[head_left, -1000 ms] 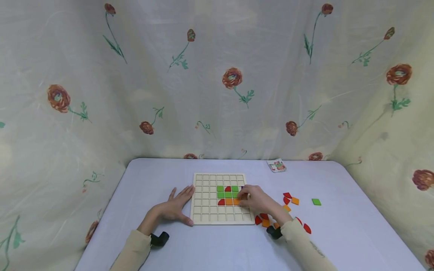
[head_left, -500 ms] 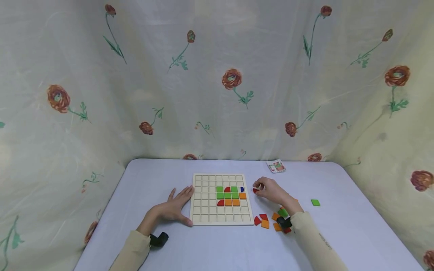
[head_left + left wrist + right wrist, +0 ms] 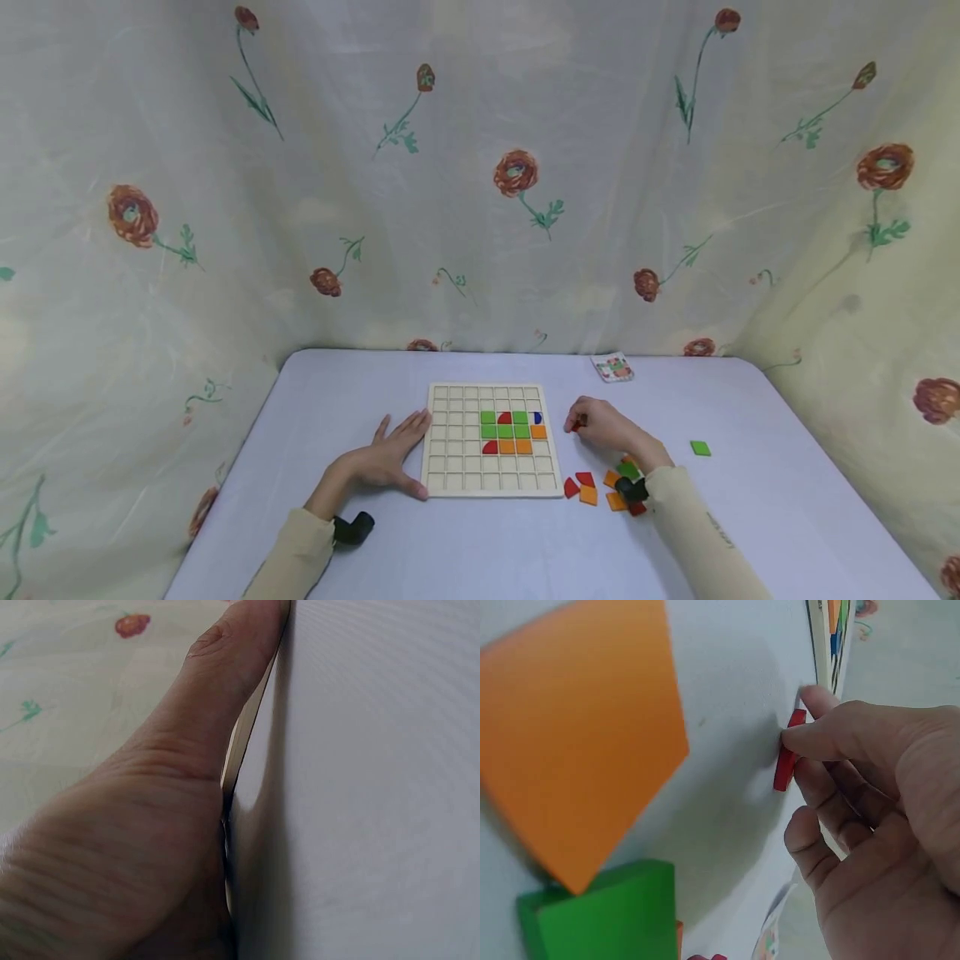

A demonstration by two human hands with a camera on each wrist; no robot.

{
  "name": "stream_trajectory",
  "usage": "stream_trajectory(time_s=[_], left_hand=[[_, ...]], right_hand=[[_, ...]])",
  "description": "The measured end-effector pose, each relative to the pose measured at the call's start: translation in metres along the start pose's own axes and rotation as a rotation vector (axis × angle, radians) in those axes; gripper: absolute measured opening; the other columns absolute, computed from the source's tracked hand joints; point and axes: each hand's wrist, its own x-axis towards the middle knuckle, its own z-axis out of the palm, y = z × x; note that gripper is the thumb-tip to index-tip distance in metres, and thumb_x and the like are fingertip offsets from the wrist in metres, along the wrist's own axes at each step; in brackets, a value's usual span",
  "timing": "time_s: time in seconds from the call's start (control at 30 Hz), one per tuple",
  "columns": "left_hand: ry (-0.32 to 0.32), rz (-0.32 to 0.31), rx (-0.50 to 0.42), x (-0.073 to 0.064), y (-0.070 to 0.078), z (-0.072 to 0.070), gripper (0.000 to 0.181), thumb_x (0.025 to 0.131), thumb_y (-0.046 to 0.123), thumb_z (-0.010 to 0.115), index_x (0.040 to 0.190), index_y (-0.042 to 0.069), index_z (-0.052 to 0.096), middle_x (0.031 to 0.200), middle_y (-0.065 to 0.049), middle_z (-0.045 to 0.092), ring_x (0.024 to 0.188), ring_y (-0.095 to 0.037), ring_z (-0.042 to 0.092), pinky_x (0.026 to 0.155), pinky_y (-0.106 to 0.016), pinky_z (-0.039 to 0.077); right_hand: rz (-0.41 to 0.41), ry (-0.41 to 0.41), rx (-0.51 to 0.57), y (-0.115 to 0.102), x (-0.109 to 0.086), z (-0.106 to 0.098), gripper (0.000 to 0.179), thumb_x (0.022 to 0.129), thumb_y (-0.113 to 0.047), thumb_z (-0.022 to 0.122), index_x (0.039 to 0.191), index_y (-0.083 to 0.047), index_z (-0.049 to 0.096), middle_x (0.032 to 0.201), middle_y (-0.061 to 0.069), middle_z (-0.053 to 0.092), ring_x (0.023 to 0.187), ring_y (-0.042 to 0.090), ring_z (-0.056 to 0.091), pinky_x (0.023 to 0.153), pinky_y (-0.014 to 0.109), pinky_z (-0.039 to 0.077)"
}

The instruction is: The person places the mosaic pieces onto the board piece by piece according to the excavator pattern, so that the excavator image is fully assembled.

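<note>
My spread left hand (image 3: 386, 458) is touching the grid board (image 3: 454, 457) at lower centre, probably steadying it; right of centre, my right hand (image 3: 602, 423) is pinching a red piece (image 3: 786, 765).

Cream sleeves (image 3: 288, 557), black wrist cameras (image 3: 353, 528), a dark marking (image 3: 720, 532), perhaps lettering, on the right sleeve (image 3: 692, 533).

Board (image 3: 456, 458) laid mid-bench (image 3: 480, 550); set tiles (image 3: 505, 432) seated in its right half, in three adjoining rows. Left grip (image 3: 385, 463) placed against board's left edge. Held tile (image 3: 784, 761) pinched in right grip (image 3: 604, 423), right of board, apart from it. Loose tiles (image 3: 588, 495) scattered right of board's near corner, partly hidden by wrist camera (image 3: 632, 490). Lone tile (image 3: 701, 448) found farther right. Card (image 3: 613, 367) placed behind right grip, near bench's far edge. Bench bordered behind and on both sides by curtain (image 3: 450, 125).
</note>
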Motion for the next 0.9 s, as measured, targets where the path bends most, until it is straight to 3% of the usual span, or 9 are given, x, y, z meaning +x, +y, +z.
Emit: stream_trajectory(time_s=[0.1, 0.17, 0.3, 0.37, 0.5, 0.6, 0.7, 0.83, 0.9], left_hand=[[0.005, 0.0, -0.003, 0.0, -0.001, -0.001, 0.132, 0.064, 0.071, 0.074, 0.156, 0.009, 0.002, 0.164, -0.006, -0.001, 0.152, -0.024, -0.004, 0.116, -0.058, -0.013], [0.004, -0.001, -0.003, 0.0, -0.002, 0.0, 0.132, 0.064, 0.071, 0.074, 0.156, 0.009, 0.002, 0.164, -0.005, -0.001, 0.152, -0.023, -0.004, 0.116, -0.058, -0.013], [0.002, 0.001, 0.001, -0.002, -0.003, 0.001, 0.131, 0.064, 0.071, 0.074, 0.156, 0.01, 0.002, 0.164, -0.004, -0.001, 0.152, -0.022, -0.004, 0.116, -0.057, -0.014], [0.007, 0.003, 0.005, -0.003, -0.003, 0.001, 0.131, 0.064, 0.071, 0.074, 0.156, 0.01, 0.003, 0.164, -0.004, 0.0, 0.152, -0.022, -0.003, 0.116, -0.057, -0.014], [0.013, 0.002, 0.005, -0.003, -0.002, 0.0, 0.131, 0.064, 0.071, 0.074, 0.156, 0.01, 0.003, 0.164, -0.004, 0.0, 0.152, -0.022, -0.003, 0.116, -0.057, -0.014], [0.006, -0.003, -0.002, -0.002, -0.002, 0.001, 0.131, 0.064, 0.071, 0.074, 0.156, 0.011, 0.003, 0.164, -0.004, 0.0, 0.152, -0.022, -0.004, 0.116, -0.057, -0.014], [0.001, -0.003, -0.001, -0.001, -0.001, 0.001, 0.131, 0.064, 0.071, 0.074, 0.156, 0.011, 0.003, 0.164, -0.003, -0.001, 0.152, -0.021, -0.004, 0.117, -0.057, -0.014], [0.005, -0.001, 0.004, 0.0, 0.0, 0.001, 0.131, 0.064, 0.07, 0.074, 0.156, 0.012, 0.002, 0.164, -0.003, -0.001, 0.152, -0.021, -0.004, 0.117, -0.056, -0.014], [0.009, 0.001, -0.004, 0.0, 0.001, 0.0, 0.131, 0.064, 0.069, 0.075, 0.156, 0.011, 0.003, 0.164, -0.004, 0.0, 0.152, -0.022, -0.003, 0.117, -0.056, -0.014]], right_hand=[[-0.009, -0.01, 0.017, 0.001, -0.001, -0.001, 0.015, 0.088, 0.001, 0.064, 0.092, -0.013, 0.068, 0.095, 0.001, 0.061, 0.087, 0.019, 0.052, 0.08, 0.031, 0.049], [0.024, 0.03, 0.037, 0.0, -0.001, -0.002, 0.011, 0.088, -0.007, 0.066, 0.097, -0.012, 0.066, 0.094, 0.001, 0.061, 0.084, 0.018, 0.052, 0.076, 0.029, 0.049], [0.171, 0.186, 0.047, -0.013, -0.008, -0.007, 0.025, 0.089, -0.03, 0.069, 0.093, -0.005, 0.063, 0.078, 0.004, 0.061, 0.069, 0.017, 0.052, 0.059, 0.025, 0.043], [0.271, 0.223, 0.028, -0.022, -0.009, -0.009, 0.036, 0.088, -0.038, 0.068, 0.088, -0.003, 0.063, 0.07, 0.005, 0.058, 0.063, 0.017, 0.051, 0.053, 0.025, 0.039], [0.427, 0.165, -0.023, -0.031, -0.007, -0.006, 0.048, 0.087, -0.043, 0.069, 0.093, 0.005, 0.064, 0.067, 0.008, 0.051, 0.063, 0.019, 0.05, 0.052, 0.024, 0.035], [0.468, 0.133, -0.04, -0.029, -0.006, 0.0, 0.053, 0.085, -0.039, 0.072, 0.103, 0.01, 0.06, 0.073, 0.011, 0.052, 0.067, 0.021, 0.052, 0.054, 0.024, 0.037], [0.432, 0.11, -0.03, -0.024, -0.007, 0.001, 0.045, 0.085, -0.03, 0.073, 0.104, 0.008, 0.059, 0.08, 0.012, 0.057, 0.072, 0.022, 0.053, 0.057, 0.024, 0.041], [0.234, 0.043, -0.054, -0.015, -0.008, -0.005, 0.019, 0.085, -0.011, 0.072, 0.097, 0.0, 0.062, 0.085, 0.009, 0.06, 0.077, 0.02, 0.053, 0.066, 0.027, 0.046], [0.128, 0.005, -0.071, -0.012, -0.009, -0.008, 0.018, 0.083, -0.003, 0.071, 0.1, -0.003, 0.064, 0.088, 0.007, 0.06, 0.08, 0.019, 0.052, 0.071, 0.029, 0.049]])
